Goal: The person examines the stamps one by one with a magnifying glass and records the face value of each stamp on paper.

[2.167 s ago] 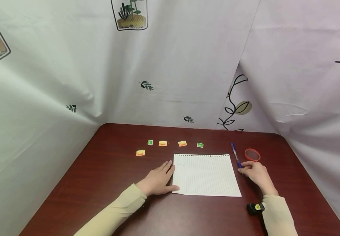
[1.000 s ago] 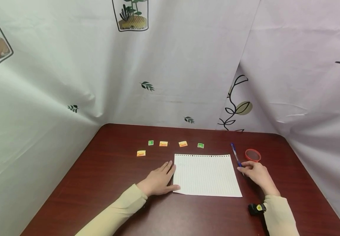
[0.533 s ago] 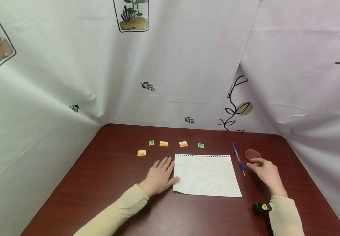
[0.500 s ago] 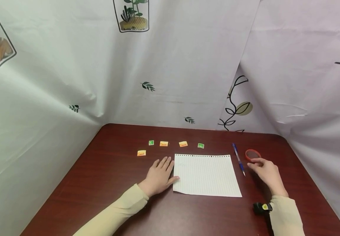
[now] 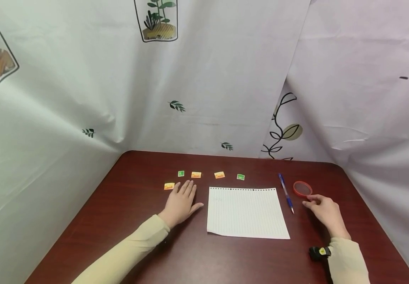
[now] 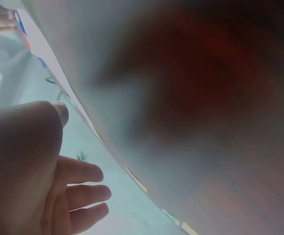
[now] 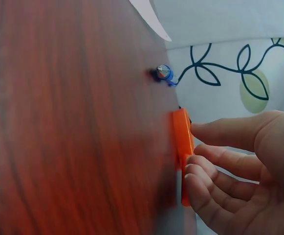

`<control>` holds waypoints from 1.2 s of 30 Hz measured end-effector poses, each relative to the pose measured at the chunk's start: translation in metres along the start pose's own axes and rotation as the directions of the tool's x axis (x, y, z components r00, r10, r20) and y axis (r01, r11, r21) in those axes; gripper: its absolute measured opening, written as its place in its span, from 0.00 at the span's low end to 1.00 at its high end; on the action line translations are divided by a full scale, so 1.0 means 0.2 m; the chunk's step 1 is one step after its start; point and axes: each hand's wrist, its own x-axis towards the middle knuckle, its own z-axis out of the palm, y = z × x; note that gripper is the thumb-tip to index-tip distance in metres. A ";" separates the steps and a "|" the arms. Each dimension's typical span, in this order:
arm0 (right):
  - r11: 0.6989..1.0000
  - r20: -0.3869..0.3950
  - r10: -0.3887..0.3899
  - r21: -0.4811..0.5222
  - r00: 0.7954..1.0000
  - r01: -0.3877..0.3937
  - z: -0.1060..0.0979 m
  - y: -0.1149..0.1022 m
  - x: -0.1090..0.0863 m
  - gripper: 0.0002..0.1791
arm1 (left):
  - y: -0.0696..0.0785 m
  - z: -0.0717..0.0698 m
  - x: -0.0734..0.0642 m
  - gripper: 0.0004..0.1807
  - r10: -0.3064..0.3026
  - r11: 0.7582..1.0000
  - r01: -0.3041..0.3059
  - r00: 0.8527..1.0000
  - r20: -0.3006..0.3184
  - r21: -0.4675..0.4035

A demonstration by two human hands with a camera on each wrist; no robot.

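My left hand [image 5: 179, 203], fingers spread, is left of a lined sheet of paper [image 5: 247, 213], no longer touching it. Close beyond its fingertips lies an orange stamp [image 5: 169, 186]. In the left wrist view the same hand [image 6: 49, 181] shows its fingers apart and nothing held. My right hand [image 5: 325, 211] has its fingertips at the near rim of a flat, round, red-rimmed thing [image 5: 302, 189], see-through in the middle. From the right wrist view, thumb and loosely bent fingers [image 7: 205, 186] lie along its orange-red edge [image 7: 182, 134]; a firm grip is not plain.
A blue pen [image 5: 286, 193] lies between the paper and the red-rimmed thing, its tip toward me. Along the back are orange stamps [image 5: 196, 174] and green stamps [image 5: 241, 177]. A brown table [image 5: 247, 260] is enclosed by white printed cloth [image 5: 218, 79].
My right hand has left the pen and moved right to the red-rimmed thing. My left hand has lifted off the paper's edge and shifted left toward the stamps.
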 end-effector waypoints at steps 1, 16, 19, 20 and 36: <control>1.000 -0.006 -0.002 0.002 1.000 0.002 0.00 0.00 0.00 0.25 | -0.02 0.01 0.00 0.41 -0.002 1.000 0.002 1.000 -0.005 -0.003; 0.998 -0.034 -0.007 -0.060 0.999 0.005 -0.03 0.04 0.02 0.24 | -0.29 0.08 0.08 0.39 -0.078 0.995 0.077 0.997 -0.012 -0.060; 0.998 -0.022 0.005 -0.064 1.000 -0.006 -0.03 0.05 0.03 0.24 | -0.33 0.09 0.09 0.39 -0.091 0.992 0.090 0.996 -0.002 -0.085; 0.998 -0.016 0.010 -0.064 1.000 -0.011 -0.03 0.05 0.03 0.24 | -0.34 0.09 0.09 0.38 -0.094 0.991 0.093 0.996 -0.001 -0.091; 0.998 0.037 0.034 -0.053 0.999 -0.032 -0.05 0.07 0.02 0.16 | -0.38 0.14 0.11 0.38 -0.089 0.967 0.126 0.981 0.169 -0.222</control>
